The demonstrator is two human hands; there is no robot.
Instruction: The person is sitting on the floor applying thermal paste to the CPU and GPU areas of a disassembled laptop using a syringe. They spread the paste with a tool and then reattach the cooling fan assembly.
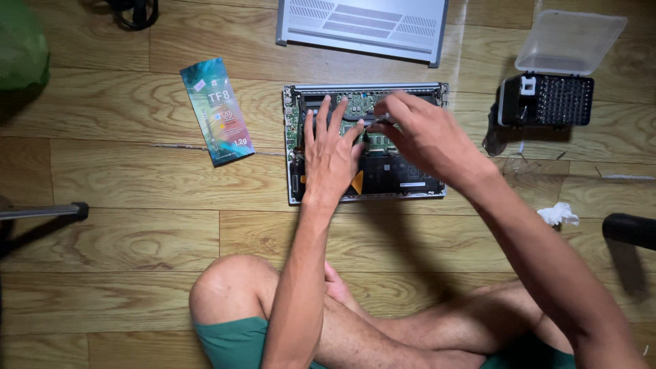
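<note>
- The opened laptop point(365, 143) lies bottom-up on the wooden floor point(137, 225), just ahead of the person's crossed legs, with its circuit board and dark battery exposed.
- The left hand point(331, 154) rests flat on the laptop's inner parts, fingers spread and holding nothing, seemingly steadying the chassis.
- The right hand point(427, 137) has its grip pressed together around a slim screwdriver point(372, 123), whose tip points at the board near the black heat pipe.
- Judging by this, the step in hand is work on a screw or small fitting at the cooling area; the tip itself is too small to tell whether it is seated.
- The next move would seem to call for a straight, steady tool and light pressure, with the left hand keeping the chassis from sliding.
- The removed silver bottom cover point(362, 27) lies beyond the laptop.
- A colourful thermal paste packet point(217, 111) lies to the left, and an open screwdriver bit case point(547, 99) stands to the right.
- A crumpled white tissue point(558, 214) lies near the right forearm.
</note>
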